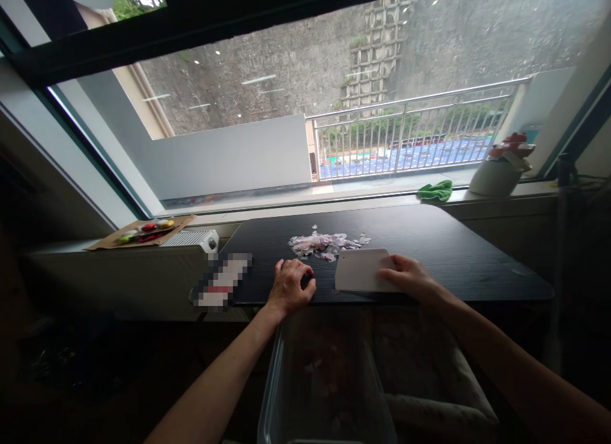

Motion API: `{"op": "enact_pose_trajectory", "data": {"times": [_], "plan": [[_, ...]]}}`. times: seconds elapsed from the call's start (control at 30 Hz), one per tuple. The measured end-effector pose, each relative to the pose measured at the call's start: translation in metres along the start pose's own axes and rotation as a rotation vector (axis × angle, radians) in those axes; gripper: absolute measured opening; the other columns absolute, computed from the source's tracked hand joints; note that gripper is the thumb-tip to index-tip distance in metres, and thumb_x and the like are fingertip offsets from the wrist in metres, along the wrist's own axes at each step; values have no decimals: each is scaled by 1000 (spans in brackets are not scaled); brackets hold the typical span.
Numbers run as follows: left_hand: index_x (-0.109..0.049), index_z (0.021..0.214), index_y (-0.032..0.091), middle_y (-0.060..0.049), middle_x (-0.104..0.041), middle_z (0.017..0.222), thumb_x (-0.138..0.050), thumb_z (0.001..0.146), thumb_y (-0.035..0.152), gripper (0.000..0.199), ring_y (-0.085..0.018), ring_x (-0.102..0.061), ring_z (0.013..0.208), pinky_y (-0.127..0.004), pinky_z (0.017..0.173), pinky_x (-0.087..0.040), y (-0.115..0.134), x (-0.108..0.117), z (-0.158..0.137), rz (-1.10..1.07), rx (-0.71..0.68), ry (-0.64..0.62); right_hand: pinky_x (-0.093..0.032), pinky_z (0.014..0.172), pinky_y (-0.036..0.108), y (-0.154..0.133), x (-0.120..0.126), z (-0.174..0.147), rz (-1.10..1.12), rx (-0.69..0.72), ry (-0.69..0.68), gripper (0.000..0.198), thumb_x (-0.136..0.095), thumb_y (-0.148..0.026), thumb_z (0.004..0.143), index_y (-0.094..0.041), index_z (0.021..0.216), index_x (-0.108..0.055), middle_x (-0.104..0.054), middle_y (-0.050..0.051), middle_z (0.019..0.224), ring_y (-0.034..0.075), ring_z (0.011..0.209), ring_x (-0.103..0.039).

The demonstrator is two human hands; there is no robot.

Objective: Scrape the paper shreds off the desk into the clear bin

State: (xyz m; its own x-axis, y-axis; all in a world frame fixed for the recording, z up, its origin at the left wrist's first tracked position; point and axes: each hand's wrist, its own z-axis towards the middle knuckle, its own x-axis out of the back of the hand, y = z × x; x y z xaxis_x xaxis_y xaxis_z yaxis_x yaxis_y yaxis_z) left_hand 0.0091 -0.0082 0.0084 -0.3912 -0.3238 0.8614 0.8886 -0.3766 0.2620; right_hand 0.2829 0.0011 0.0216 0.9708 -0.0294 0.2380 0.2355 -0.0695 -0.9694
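Observation:
My right hand (413, 275) pinches the right end of a flat white plastic scraper (360, 271), which has a small hole near its upper left corner. The scraper is at the table's near edge, just in front of a loose pile of pale pinkish paper scraps (324, 242). My left hand (291, 282) is at the same edge, left of the scraper, with its fingers curled. A dark spot shows between thumb and forefinger; whether that is a held thing or the tabletop, I cannot tell. Below the edge stands a clear plastic bin (272, 393) with a few scraps inside.
The black table (410, 224) reaches to a window sill. A pixelated item (224, 282) lies at its left end. A green cloth (435, 190) and a white container (496, 175) are on the sill. Left are a radiator (191, 238) and cardboard (107, 242). Pale fabric (439, 409) is beside the bin.

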Motion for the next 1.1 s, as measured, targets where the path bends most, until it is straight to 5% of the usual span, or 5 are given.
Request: {"op": "enact_pose_trajectory", "data": {"times": [0.47,0.67,0.87,1.1], "plan": [[-62,84,21,-4,-63,92,-55,78,27,11,-22,-58,97,-53,108,-27,0,0,0,-2,1,-4,-52,57,25,-13,-9,-15,133,-94,-101,21,-70,-15,59,-15,80,-66,-72,2,70,16,62,-65],[-61,84,22,-4,-62,90,-55,78,27,10,-22,-57,95,-54,108,-27,0,0,-1,-3,-10,11,-55,61,28,-8,0,-7,144,0,-28,23,-68,-19,63,-18,86,-64,-72,3,77,18,67,-67],[-61,84,23,-3,-61,89,-56,76,25,10,-23,-55,98,-55,108,-25,0,1,-4,11,-88,43,-51,65,32,-11,12,5,-258,272,265,23,-62,-31,71,-21,91,-58,-69,4,82,20,73,-64],[-61,86,22,-4,-59,90,-55,77,26,11,-24,-54,102,-57,110,-22,-1,3,-5,15,-122,31,-45,65,30,-37,17,-10,-566,351,291,21,-56,-29,78,-24,98,-60,-71,4,78,21,71,-64]]}}
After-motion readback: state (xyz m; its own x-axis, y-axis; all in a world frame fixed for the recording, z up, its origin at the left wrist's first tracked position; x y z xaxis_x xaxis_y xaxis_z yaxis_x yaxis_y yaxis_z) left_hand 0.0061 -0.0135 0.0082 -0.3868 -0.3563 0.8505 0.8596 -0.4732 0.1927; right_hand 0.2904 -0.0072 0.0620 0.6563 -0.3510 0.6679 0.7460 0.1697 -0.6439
